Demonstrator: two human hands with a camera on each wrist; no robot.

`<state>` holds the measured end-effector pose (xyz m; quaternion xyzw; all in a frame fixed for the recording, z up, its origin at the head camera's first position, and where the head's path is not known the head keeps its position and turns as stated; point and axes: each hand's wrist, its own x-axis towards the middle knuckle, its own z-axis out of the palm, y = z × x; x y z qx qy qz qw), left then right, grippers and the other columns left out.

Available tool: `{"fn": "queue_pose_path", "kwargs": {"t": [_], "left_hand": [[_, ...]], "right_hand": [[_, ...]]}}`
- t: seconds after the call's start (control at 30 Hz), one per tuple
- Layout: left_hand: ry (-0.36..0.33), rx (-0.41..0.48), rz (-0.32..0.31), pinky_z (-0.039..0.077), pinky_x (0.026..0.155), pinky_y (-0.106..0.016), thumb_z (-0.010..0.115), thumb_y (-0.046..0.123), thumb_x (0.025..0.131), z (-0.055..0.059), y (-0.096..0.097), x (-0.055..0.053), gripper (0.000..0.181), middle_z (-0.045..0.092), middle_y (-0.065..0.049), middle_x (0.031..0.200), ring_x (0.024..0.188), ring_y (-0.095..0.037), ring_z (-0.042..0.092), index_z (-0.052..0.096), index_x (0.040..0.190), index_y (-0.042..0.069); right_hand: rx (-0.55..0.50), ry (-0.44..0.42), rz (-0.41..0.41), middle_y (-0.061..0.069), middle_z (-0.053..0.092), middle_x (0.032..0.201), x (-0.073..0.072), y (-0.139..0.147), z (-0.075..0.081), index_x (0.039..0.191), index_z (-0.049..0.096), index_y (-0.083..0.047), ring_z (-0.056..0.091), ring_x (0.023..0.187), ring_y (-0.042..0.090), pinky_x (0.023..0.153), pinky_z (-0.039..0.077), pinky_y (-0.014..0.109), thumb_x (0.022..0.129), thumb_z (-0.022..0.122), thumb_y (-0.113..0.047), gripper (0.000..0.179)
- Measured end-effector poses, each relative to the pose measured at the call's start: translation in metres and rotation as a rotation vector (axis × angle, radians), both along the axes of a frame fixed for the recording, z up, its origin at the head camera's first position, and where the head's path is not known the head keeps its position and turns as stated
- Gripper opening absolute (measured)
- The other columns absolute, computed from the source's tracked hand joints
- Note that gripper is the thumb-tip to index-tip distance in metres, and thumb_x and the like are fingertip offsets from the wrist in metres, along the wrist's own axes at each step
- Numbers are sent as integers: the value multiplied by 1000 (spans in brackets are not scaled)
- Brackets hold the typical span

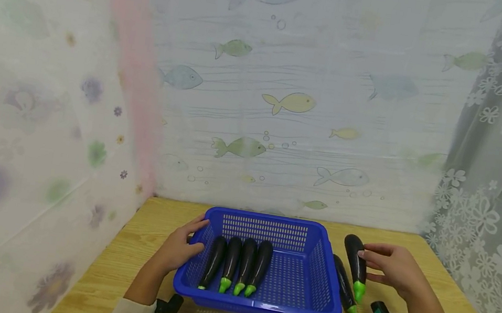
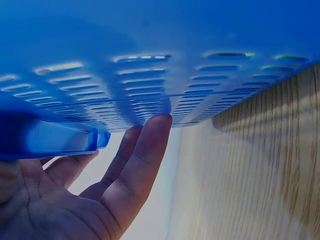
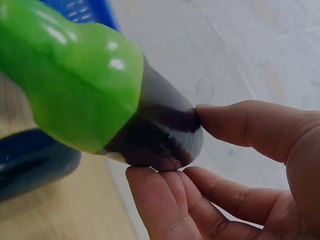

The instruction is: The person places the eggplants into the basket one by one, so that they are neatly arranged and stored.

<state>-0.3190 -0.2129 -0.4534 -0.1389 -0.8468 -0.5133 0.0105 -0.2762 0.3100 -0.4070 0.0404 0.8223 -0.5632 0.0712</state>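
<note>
My right hand (image 1: 391, 267) pinches a dark eggplant (image 1: 354, 257) with a bright green stem end, just right of the basket. In the right wrist view, thumb and fingertips press its dark skin from opposite sides, with the green cap (image 3: 85, 85) toward the camera. A second eggplant (image 1: 344, 285) lies against the basket's right side, below the held one. My left hand (image 1: 179, 247) holds the left rim of a blue plastic basket (image 1: 255, 303). In the left wrist view its fingers (image 2: 145, 160) touch the slotted outer wall. Several eggplants (image 1: 246, 264) lie side by side in the basket's left half.
The basket stands on a light wood-grain table (image 1: 145, 238). Behind it hangs a pale curtain (image 1: 283, 129) printed with fish, and flowered sheets (image 1: 45, 124) close off the sides. The basket's right half shows its bare mesh floor.
</note>
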Motion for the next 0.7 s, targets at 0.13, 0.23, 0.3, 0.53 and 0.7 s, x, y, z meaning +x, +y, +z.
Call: {"fn": "queue_pose_path", "kwargs": {"t": [0.13,0.23,0.3,0.53,0.7], "left_hand": [[1,-16,5,62,81,-47,64,9,89,1,1,0,70,28,-3,171,127,-43,61,46,156,10],[-3,-13,3,62,81,-47,64,8,89,1,2,1,70,28,-3,171,127,-43,61,46,156,9],[-4,-12,5,62,81,-47,64,8,89,2,2,1,70,28,-2,171,127,-43,61,46,156,9],[0,-9,8,62,81,-46,64,8,87,3,2,1,71,29,-2,171,125,-42,62,47,156,9],[-1,-13,8,62,81,-46,64,8,87,2,2,1,71,29,-2,171,126,-42,62,47,156,9]], "right_hand": [[4,26,8,33,47,150,-2,-7,6,152,41,10,65,119,28,90,62,43,99,69,-36,75],[3,45,14,32,48,149,-4,-13,11,151,41,9,64,121,31,90,62,42,99,68,-36,74],[-5,56,17,32,49,148,-5,-19,15,151,42,9,65,122,32,89,62,42,99,69,-35,73],[-37,86,38,33,51,146,-10,-41,22,149,44,10,68,118,30,88,62,43,100,69,-29,68],[-53,80,28,30,57,141,-17,-53,21,147,47,9,70,113,25,86,63,43,99,70,-27,65]]}}
